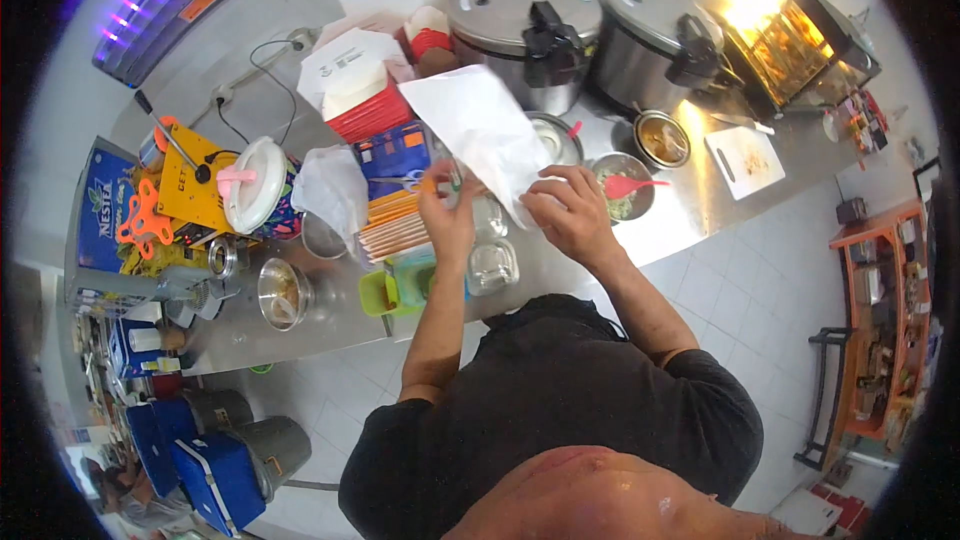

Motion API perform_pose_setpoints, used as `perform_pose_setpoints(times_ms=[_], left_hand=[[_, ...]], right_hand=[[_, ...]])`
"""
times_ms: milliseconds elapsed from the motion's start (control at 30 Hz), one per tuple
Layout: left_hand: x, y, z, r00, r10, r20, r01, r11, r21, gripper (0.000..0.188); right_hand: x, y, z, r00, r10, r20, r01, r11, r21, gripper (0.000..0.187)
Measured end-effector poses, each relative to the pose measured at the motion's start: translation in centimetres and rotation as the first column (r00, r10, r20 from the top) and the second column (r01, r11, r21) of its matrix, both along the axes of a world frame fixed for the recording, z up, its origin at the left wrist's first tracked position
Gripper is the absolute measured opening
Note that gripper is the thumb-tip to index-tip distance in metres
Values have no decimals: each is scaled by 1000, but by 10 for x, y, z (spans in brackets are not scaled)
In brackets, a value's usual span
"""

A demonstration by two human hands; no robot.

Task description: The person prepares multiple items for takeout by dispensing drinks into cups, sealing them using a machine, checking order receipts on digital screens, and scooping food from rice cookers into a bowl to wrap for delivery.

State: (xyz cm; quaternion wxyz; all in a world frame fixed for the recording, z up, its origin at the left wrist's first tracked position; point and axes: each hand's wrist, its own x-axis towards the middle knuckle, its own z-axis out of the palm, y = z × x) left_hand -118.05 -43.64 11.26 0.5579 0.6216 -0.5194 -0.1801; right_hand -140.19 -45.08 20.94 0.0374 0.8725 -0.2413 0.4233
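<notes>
A white sheet of paper (475, 120) stretches over the worktop in front of me, one corner raised toward the back. My right hand (575, 212) has its fingers closed on the sheet's near right edge. Close to the sheet's left edge, my left hand (446, 218) is drawn into a pinch; something small and greenish shows between its fingers, too small to name. Under and beside that hand lies a row of tan paper sleeves or envelopes (392, 232). Clear plastic containers (492, 265) and a green tub (378, 293) stand just nearer to me.
Red-and-white paper boxes (365, 105) are stacked behind. Two large steel cookers (525, 25) stand at the back, with a lit glass food warmer (790, 40) to their right. A bowl with a red spoon (630, 183), a white cutting board (745, 162) and a yellow sealing machine (190, 175) also occupy the counter.
</notes>
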Motion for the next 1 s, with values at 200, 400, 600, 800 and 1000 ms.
perform_pose_setpoints(times_ms=[200, 400, 600, 800, 1000], left_hand=[[-146, 9, 27, 354, -158, -922, 331, 943, -34, 61], [-227, 6, -34, 966, -130, -221, 163, 977, 140, 63], [-252, 62, -31, 918, -314, -243, 296, 949, -110, 89], [-278, 92, -24, 583, 26, -812, 237, 951, 200, 68], [-164, 118, -134, 420, 253, -871, 618, 623, 479, 43]], right_hand=[[-111, 15, -34, 887, 139, 441, -384, 754, 534, 19], [-215, 25, -71, 198, -539, 819, -851, 319, 416, 33], [-257, 36, -58, 839, 88, 538, -378, 804, 459, 16], [-229, 56, -88, 943, 327, 60, -299, 757, 581, 33], [-218, 10, -169, 949, -176, 262, -136, 520, 843, 48]])
